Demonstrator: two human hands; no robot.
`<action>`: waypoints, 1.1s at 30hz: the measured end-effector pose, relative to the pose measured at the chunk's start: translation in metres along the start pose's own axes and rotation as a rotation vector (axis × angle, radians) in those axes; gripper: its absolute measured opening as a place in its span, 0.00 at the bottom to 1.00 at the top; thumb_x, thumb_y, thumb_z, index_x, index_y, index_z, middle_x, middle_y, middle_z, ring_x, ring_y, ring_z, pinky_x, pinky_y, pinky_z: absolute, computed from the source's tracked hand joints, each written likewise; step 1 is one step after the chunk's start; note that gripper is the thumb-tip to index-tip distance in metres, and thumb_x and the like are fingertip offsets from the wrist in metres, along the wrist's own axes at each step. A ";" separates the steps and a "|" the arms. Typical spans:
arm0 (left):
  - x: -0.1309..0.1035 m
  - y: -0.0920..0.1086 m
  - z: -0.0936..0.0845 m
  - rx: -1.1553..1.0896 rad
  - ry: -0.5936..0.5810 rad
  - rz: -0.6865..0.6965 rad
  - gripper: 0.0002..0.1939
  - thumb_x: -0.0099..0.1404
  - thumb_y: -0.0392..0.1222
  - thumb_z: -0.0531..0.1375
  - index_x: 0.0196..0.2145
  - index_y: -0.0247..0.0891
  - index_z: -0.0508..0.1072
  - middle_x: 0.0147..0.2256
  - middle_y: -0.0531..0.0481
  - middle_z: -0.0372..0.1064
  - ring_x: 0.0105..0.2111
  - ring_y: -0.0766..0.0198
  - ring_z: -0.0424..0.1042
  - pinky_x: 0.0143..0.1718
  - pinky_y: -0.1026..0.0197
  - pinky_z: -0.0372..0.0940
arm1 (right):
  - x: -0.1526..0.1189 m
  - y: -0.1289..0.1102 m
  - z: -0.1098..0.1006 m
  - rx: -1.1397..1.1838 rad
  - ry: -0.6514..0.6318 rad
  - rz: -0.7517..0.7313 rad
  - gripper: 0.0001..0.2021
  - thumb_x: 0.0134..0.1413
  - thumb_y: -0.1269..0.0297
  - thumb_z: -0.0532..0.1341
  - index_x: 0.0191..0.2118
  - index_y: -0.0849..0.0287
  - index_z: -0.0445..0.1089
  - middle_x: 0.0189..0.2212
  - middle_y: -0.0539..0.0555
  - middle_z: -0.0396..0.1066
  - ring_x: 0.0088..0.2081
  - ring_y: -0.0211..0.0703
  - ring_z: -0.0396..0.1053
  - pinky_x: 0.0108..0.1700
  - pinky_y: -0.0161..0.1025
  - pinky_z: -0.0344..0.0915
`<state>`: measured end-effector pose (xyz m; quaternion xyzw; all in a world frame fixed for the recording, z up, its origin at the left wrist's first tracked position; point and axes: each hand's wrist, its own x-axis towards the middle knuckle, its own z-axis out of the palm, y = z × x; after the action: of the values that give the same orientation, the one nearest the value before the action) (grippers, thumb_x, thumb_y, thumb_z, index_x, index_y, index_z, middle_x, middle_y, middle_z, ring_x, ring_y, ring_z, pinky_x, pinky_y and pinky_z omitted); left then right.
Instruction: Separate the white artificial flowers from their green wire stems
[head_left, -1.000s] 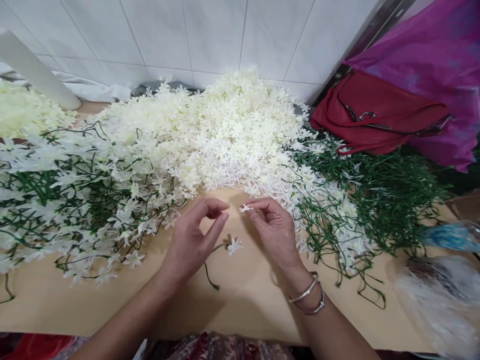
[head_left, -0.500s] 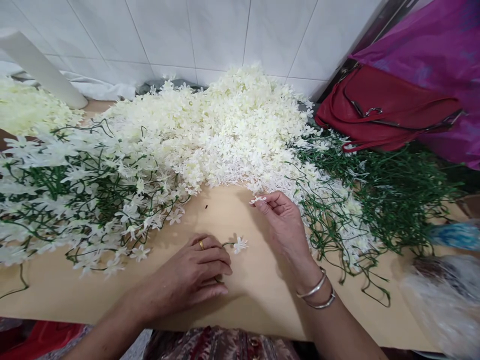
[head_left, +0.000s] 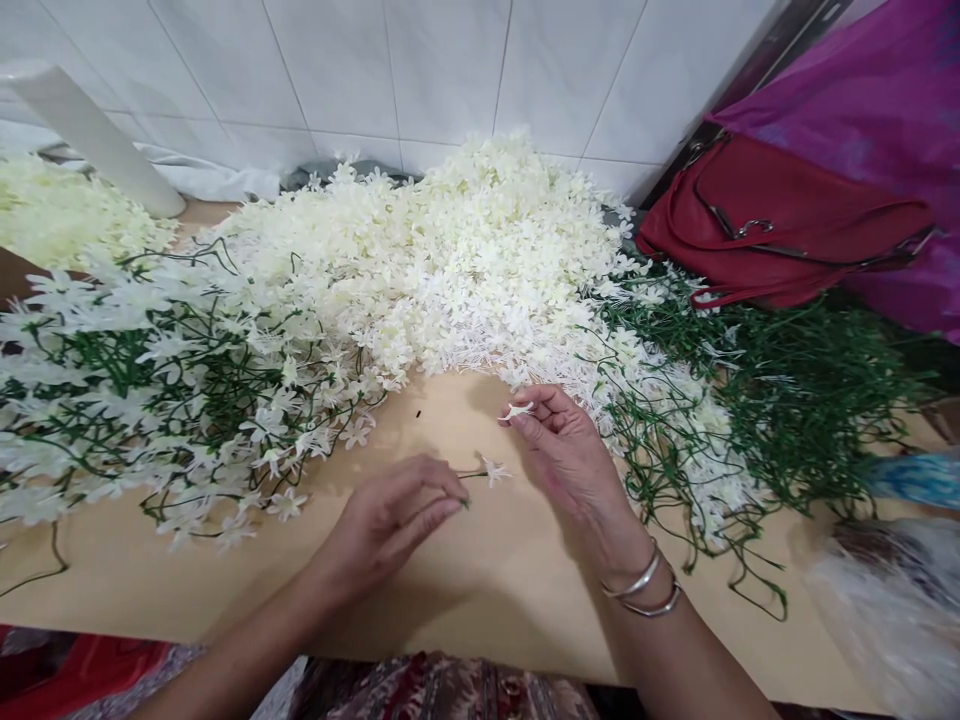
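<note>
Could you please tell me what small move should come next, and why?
Probably bring the green stem tip up to the small white flower: the left hand appears to pinch the stem near that tip, while the right hand holds the flower, and the two are apart.

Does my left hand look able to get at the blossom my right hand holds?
Probably yes: the blossom sticks out of your right hand nearby, with only another flower between. Your left hand seems to pinch a green stem, though, which may need releasing first.
</note>
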<state>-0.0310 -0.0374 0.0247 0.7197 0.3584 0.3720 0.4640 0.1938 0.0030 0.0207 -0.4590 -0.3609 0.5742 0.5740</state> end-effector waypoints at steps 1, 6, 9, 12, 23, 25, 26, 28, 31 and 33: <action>0.006 0.001 0.002 -0.097 0.092 -0.084 0.07 0.74 0.44 0.61 0.42 0.40 0.77 0.35 0.48 0.79 0.38 0.61 0.79 0.44 0.60 0.72 | 0.000 -0.001 0.000 -0.003 -0.003 0.011 0.19 0.33 0.53 0.81 0.31 0.52 0.77 0.29 0.47 0.76 0.32 0.40 0.73 0.42 0.40 0.73; 0.035 -0.008 0.016 -0.434 0.265 -0.328 0.17 0.67 0.54 0.68 0.38 0.36 0.76 0.29 0.53 0.74 0.22 0.68 0.74 0.28 0.65 0.68 | 0.000 -0.002 -0.004 -0.058 -0.033 -0.004 0.19 0.33 0.51 0.81 0.28 0.52 0.75 0.25 0.46 0.73 0.28 0.39 0.69 0.35 0.38 0.70; 0.040 -0.019 0.022 -0.453 0.289 -0.342 0.17 0.65 0.54 0.69 0.37 0.36 0.76 0.30 0.52 0.74 0.23 0.69 0.74 0.30 0.65 0.68 | 0.000 0.001 -0.006 -0.079 -0.063 0.002 0.17 0.36 0.53 0.81 0.27 0.53 0.75 0.24 0.46 0.72 0.27 0.38 0.67 0.34 0.37 0.69; 0.038 -0.022 0.023 -0.472 0.306 -0.331 0.15 0.66 0.52 0.69 0.37 0.36 0.77 0.30 0.52 0.75 0.26 0.68 0.75 0.33 0.65 0.69 | -0.002 0.005 -0.005 -0.086 -0.115 0.039 0.16 0.36 0.55 0.81 0.28 0.53 0.78 0.26 0.47 0.75 0.29 0.38 0.69 0.36 0.37 0.69; 0.033 -0.019 0.026 -0.409 0.265 -0.331 0.13 0.68 0.50 0.67 0.39 0.37 0.79 0.31 0.50 0.77 0.30 0.64 0.77 0.35 0.64 0.70 | -0.004 0.008 0.000 -0.031 -0.196 0.147 0.16 0.40 0.52 0.80 0.31 0.54 0.79 0.24 0.47 0.76 0.28 0.39 0.73 0.39 0.40 0.73; 0.032 -0.019 0.026 -0.408 0.260 -0.328 0.12 0.68 0.49 0.67 0.39 0.37 0.79 0.32 0.50 0.77 0.30 0.65 0.77 0.35 0.65 0.70 | -0.004 0.009 0.000 -0.051 -0.207 0.151 0.15 0.42 0.52 0.79 0.31 0.54 0.79 0.24 0.47 0.77 0.28 0.39 0.73 0.39 0.40 0.73; 0.032 -0.019 0.026 -0.410 0.257 -0.323 0.11 0.69 0.49 0.67 0.39 0.37 0.79 0.33 0.50 0.78 0.30 0.66 0.77 0.35 0.65 0.70 | -0.005 0.010 0.000 -0.059 -0.209 0.148 0.14 0.43 0.53 0.79 0.31 0.54 0.79 0.25 0.47 0.77 0.28 0.39 0.73 0.39 0.39 0.73; 0.031 -0.018 0.026 -0.412 0.248 -0.315 0.10 0.69 0.48 0.66 0.39 0.37 0.79 0.34 0.50 0.78 0.30 0.66 0.77 0.35 0.66 0.70 | -0.005 0.010 -0.001 -0.071 -0.212 0.147 0.13 0.45 0.54 0.78 0.31 0.54 0.79 0.25 0.47 0.78 0.29 0.38 0.73 0.38 0.38 0.72; 0.031 -0.017 0.027 -0.414 0.233 -0.307 0.10 0.70 0.47 0.65 0.39 0.37 0.79 0.34 0.49 0.79 0.31 0.66 0.78 0.36 0.66 0.70 | -0.006 0.010 -0.001 -0.098 -0.221 0.154 0.12 0.47 0.56 0.78 0.31 0.55 0.79 0.26 0.47 0.77 0.29 0.37 0.72 0.37 0.36 0.70; 0.031 -0.016 0.027 -0.405 0.231 -0.303 0.10 0.71 0.47 0.65 0.38 0.37 0.79 0.33 0.49 0.78 0.31 0.66 0.78 0.36 0.66 0.71 | -0.007 0.009 -0.001 -0.139 -0.224 0.147 0.11 0.48 0.56 0.77 0.31 0.55 0.78 0.25 0.48 0.76 0.29 0.37 0.72 0.36 0.36 0.69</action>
<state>0.0048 -0.0164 0.0083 0.5032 0.4306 0.4420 0.6050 0.1910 -0.0047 0.0130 -0.4557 -0.4272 0.6358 0.4534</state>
